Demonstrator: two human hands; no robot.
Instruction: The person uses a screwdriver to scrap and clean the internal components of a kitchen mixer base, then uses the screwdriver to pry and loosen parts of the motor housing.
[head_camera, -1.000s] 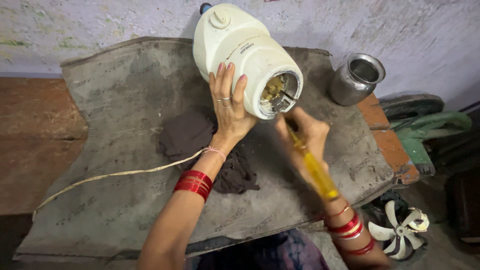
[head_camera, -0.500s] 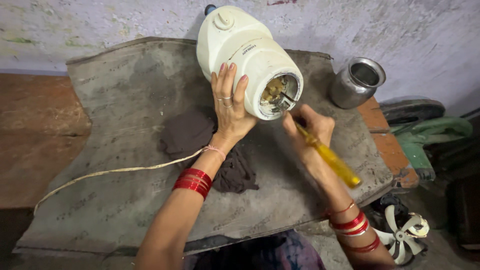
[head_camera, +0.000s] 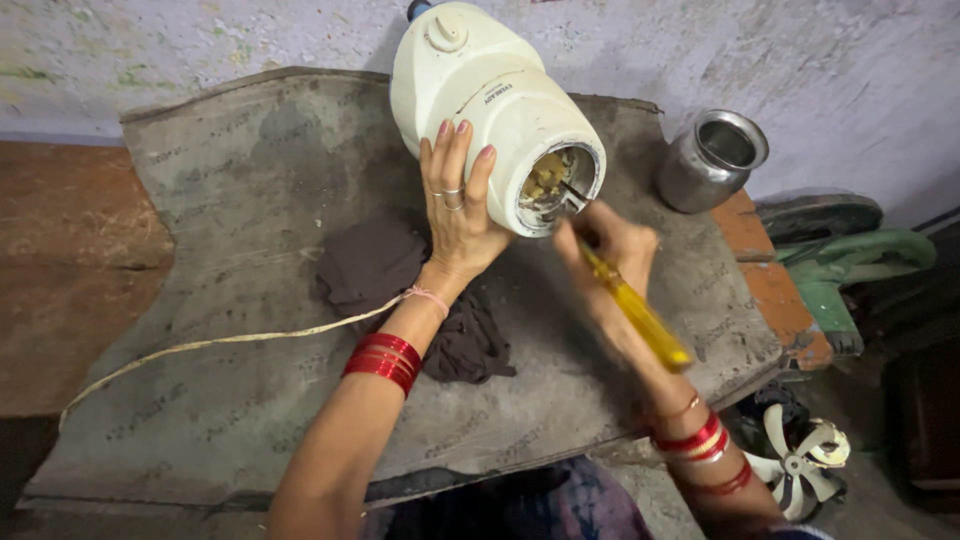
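A cream-white mixer base (head_camera: 480, 100) lies tilted on its side on a grey mat (head_camera: 230, 200), its open underside facing me. My left hand (head_camera: 457, 205) presses flat against its side and steadies it. My right hand (head_camera: 610, 250) grips a yellow-handled screwdriver (head_camera: 635, 315); the metal shaft reaches into the open underside (head_camera: 555, 185), where brownish inner parts show. Red bangles ring both wrists.
A dark brown cloth (head_camera: 400, 290) lies under my left forearm. A pale cord (head_camera: 200, 345) trails left across the mat. A steel pot (head_camera: 712, 160) stands at the right. A white fan blade (head_camera: 800, 455) lies on the floor at lower right, beside green and dark objects.
The screwdriver handle has swung from pointing down toward lower right, and my right hand has shifted slightly. The mixer base and my left hand stay nearly still.
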